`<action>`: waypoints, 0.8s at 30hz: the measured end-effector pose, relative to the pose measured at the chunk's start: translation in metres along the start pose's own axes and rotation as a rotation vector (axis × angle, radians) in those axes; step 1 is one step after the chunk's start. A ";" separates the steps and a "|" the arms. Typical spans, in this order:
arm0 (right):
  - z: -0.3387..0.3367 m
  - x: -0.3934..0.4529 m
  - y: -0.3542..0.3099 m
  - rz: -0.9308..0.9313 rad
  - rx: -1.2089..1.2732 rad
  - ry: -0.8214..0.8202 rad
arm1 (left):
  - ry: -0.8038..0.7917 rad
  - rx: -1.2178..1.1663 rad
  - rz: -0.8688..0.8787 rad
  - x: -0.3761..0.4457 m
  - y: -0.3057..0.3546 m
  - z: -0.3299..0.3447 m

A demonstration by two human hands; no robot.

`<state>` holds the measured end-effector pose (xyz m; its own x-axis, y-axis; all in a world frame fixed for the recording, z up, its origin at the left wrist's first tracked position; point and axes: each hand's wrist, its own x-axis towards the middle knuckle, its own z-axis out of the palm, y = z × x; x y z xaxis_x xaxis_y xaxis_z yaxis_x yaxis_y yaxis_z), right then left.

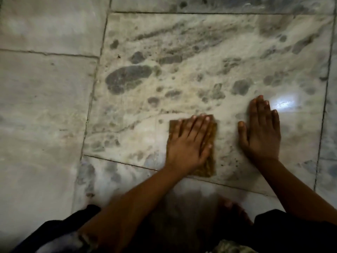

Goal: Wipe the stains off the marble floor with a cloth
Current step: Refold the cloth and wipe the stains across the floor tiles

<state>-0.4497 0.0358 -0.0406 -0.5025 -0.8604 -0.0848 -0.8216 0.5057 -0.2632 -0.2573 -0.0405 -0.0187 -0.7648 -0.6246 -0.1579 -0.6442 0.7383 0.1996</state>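
Dark clothing (291, 232) below, both hands flat: left hand (189, 141) presses the brown cloth (209, 163) (folded), right hand (262, 132) on marble floor (164, 88).

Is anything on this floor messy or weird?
Yes. The big marble tile has a pale, streaky smear with dark blotches showing through it. The left hand presses a brown cloth flat there; the right hand rests bare beside it.
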 end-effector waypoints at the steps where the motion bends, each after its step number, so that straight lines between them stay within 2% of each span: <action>1: 0.000 0.000 0.000 -0.003 -0.005 0.005 | -0.013 0.024 0.043 0.019 0.001 -0.002; 3: 0.000 0.001 0.000 -0.011 0.001 0.004 | -0.025 0.069 0.011 0.069 -0.019 -0.011; 7: -0.003 0.000 -0.003 -0.084 0.033 -0.013 | 0.028 0.003 -0.309 0.126 -0.104 -0.040; 10: -0.002 0.003 -0.017 -0.229 0.029 -0.039 | 0.100 0.003 -0.431 0.074 -0.167 -0.053; 12: 0.003 0.005 -0.025 -0.275 0.021 -0.053 | 0.151 0.004 -0.529 0.017 -0.184 -0.045; 15: 0.009 0.004 -0.031 -0.288 0.010 -0.072 | 0.190 0.004 -0.807 -0.048 -0.145 -0.018; 16: 0.009 0.003 -0.029 -0.284 0.003 -0.074 | 0.201 -0.011 -0.845 -0.055 -0.117 -0.010; 18: 0.008 0.003 -0.030 -0.291 0.005 -0.064 | 0.198 -0.019 -0.775 -0.054 -0.059 0.002; 20: 0.007 0.003 -0.030 -0.292 0.003 -0.059 | 0.100 -0.012 -0.562 -0.037 -0.009 0.007; 22: 0.007 0.003 -0.030 -0.291 0.002 -0.046 | 0.011 0.016 -0.351 -0.017 0.009 0.006; 24: 0.009 0.004 -0.030 -0.300 -0.006 -0.040 | 0.016 0.030 -0.255 -0.009 0.000 0.006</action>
<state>-0.4247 0.0171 -0.0415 -0.2264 -0.9731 -0.0424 -0.9334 0.2292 -0.2762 -0.2502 -0.0336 -0.0236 -0.5775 -0.7953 -0.1844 -0.8164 0.5635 0.1266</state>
